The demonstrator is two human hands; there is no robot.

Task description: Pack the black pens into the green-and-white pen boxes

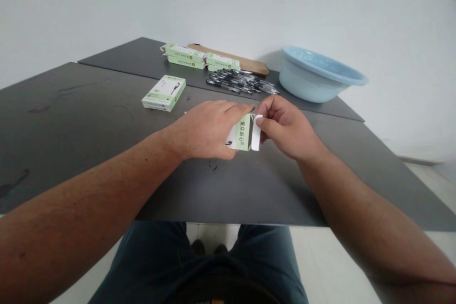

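Observation:
My left hand (208,128) is wrapped over a small light-green carton (242,137) held just above the dark table (71,118). The carton's end faces right, and its white end flap (256,132) stands open. My right hand (285,126) pinches that flap between thumb and fingers. Most of the carton is hidden under my left hand.
A closed green carton (164,92) lies behind my left hand. Farther back are several more green cartons (185,54), a brown envelope (245,62) and a heap of black pens (242,81). A light-blue plastic basin (317,73) stands at the back right. The table's near edge is close to my lap.

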